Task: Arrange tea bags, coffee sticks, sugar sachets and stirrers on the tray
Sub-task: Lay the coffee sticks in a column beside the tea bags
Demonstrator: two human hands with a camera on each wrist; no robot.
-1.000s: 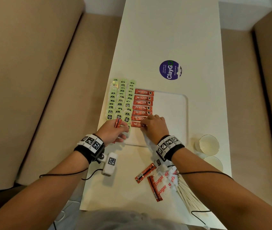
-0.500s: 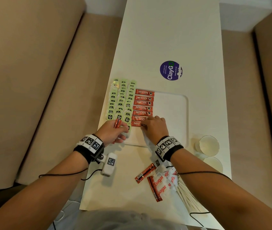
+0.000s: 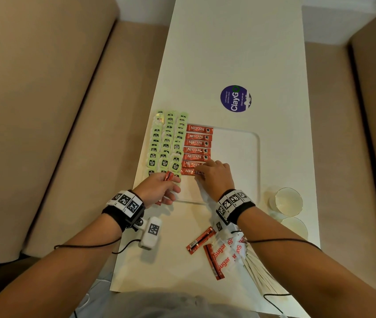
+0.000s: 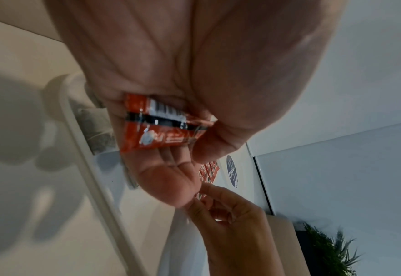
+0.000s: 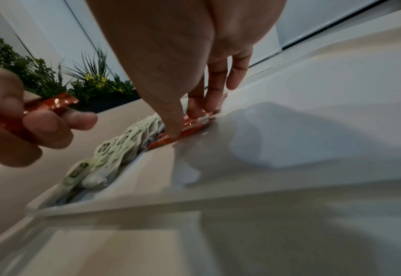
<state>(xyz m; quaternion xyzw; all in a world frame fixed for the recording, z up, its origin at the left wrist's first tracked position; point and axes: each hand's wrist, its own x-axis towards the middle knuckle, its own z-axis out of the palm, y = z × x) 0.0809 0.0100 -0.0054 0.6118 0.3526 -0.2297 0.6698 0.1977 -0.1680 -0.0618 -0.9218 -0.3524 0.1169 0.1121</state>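
Note:
A white tray [image 3: 258, 157] [image 5: 194, 201] holds three columns of green tea bags [image 3: 166, 143] [image 5: 124, 142] and a column of red coffee sticks [image 3: 197, 143]. My right hand [image 3: 201, 172] [image 5: 185, 123] is over the tray. Its thumb and fingertips press on the nearest coffee stick [image 3: 188, 172] [image 5: 190, 130], which lies flat. My left hand [image 3: 171, 180] [image 4: 171, 149] hovers at the tray's near left corner. It grips a few more coffee sticks [image 3: 168, 176] [image 4: 157, 127] [image 5: 50, 103] between thumb and fingers.
Near the table's front edge lie two loose coffee sticks [image 3: 200, 240], sugar sachets [image 3: 224, 255] and a fan of pale stirrers [image 3: 258, 271]. Two cups [image 3: 289, 200] stand right of the tray. A purple sticker [image 3: 235, 98] lies beyond it. Beige cushions flank the table.
My right hand's fingers have shifted slightly on the nearest coffee stick. The left hand has stayed put with its sticks.

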